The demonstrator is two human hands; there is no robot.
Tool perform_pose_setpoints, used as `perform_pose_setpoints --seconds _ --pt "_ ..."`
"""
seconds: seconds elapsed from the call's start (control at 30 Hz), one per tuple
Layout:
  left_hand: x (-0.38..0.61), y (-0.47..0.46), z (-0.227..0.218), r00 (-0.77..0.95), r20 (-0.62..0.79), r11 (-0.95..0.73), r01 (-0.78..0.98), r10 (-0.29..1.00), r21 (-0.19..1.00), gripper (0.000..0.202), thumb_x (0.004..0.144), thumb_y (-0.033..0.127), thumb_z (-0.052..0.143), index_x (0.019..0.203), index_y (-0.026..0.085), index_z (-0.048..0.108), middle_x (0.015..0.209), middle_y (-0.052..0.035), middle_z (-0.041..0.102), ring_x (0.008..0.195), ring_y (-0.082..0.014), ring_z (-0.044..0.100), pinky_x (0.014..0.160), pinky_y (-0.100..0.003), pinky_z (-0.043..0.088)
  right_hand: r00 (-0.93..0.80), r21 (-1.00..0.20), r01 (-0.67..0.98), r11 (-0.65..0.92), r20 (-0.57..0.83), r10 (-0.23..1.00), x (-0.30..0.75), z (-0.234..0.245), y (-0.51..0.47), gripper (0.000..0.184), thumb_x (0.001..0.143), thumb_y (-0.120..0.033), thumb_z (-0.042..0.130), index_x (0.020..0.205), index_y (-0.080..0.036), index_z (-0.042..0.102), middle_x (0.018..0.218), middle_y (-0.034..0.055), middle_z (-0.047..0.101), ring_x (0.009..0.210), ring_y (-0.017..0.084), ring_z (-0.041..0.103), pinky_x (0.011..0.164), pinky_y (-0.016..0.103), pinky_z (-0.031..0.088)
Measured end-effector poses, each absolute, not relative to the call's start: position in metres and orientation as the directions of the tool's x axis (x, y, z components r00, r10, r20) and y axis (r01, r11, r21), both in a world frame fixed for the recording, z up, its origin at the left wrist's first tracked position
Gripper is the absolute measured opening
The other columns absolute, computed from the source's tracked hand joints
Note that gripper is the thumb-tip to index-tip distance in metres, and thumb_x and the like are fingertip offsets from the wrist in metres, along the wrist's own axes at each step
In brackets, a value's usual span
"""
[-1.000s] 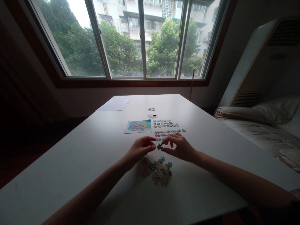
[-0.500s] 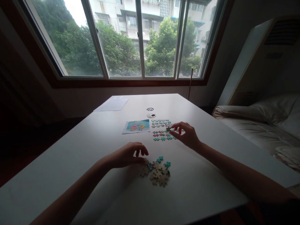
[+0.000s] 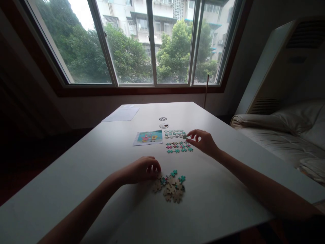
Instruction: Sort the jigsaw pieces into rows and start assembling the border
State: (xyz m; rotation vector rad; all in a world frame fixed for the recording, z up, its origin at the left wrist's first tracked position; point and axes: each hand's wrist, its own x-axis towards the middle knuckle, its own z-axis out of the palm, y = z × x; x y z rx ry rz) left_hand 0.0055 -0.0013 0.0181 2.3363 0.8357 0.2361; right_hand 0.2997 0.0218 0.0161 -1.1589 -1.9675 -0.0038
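Right of the picture [image 3: 148, 137], two short rows [image 3: 179, 147] lie sorted; the right hand [image 3: 205, 142] pinches a piece [image 3: 185, 137] in its fingers at their edge. The left hand [image 3: 141, 170] touches the unsorted pile [image 3: 170, 188] on the near side of the picture, and I cannot tell whether its fingers grip anything.

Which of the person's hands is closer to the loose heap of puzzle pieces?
Left. The left hand rests at the left edge of the heap, fingertips touching it. The right hand is farther off, beyond the heap, at the sorted rows of pieces.

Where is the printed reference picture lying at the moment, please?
In the head view, the printed picture lies flat on the table, just left of the sorted puzzle rows, beyond the left hand.
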Motion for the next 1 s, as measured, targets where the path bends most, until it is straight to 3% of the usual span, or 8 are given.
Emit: perform_pose_setpoints --seconds 0.23,0.33,0.67,1.0 --pt "0.008 0.0 0.013 0.746 -0.01 -0.571 0.518 0.666 0.637 0.015 0.074 0.027 0.059 0.085 0.019 0.064 0.076 -0.0019 0.057 0.067 -0.0137 0.052 0.059 -0.022 0.041 -0.018 -0.497 0.826 0.265 0.446 0.895 0.362 0.006 0.077 0.031 0.068 -0.046 0.062 0.081 -0.018 0.064 0.068 0.003 0.063 0.059 0.014 0.056 0.057 0.025 0.042" --pt "0.01 -0.001 0.01 0.748 0.021 -0.58 0.496 0.663 0.646 0.014 0.074 0.027 0.059 0.084 0.019 0.064 0.077 -0.0021 0.056 0.066 -0.013 0.051 0.059 -0.022 0.041 -0.04 -0.523 0.831 0.189 0.283 0.958 0.382 -0.004 0.094 0.033 0.066 -0.045 0.062 0.084 -0.017 0.065 0.073 0.0039 0.065 0.065 0.015 0.057 0.059 0.024 0.041" --pt "0.019 -0.003 0.001 0.717 0.069 -0.547 0.463 0.693 0.698 0.015 0.076 0.028 0.057 0.085 0.017 0.063 0.071 -0.001 0.057 0.063 -0.0123 0.05 0.056 -0.02 0.039 -0.144 -0.575 0.803 0.16 0.073 0.987 0.392 -0.018 0.118 0.033 0.061 -0.042 0.067 0.081 -0.015 0.069 0.074 0.0043 0.065 0.063 0.013 0.056 0.054 0.022 0.039" --pt "0.022 -0.008 0.005 0.681 0.076 -0.561 0.528 0.728 0.638 0.021 0.079 0.03 0.05 0.074 0.015 0.065 0.062 -0.0004 0.057 0.057 -0.0122 0.047 0.052 -0.02 0.033 -0.173 -0.583 0.799 0.151 0.018 0.985 0.388 -0.015 0.124 0.032 0.06 -0.039 0.069 0.081 -0.015 0.07 0.071 0.0041 0.066 0.059 0.012 0.056 0.052 0.021 0.04"
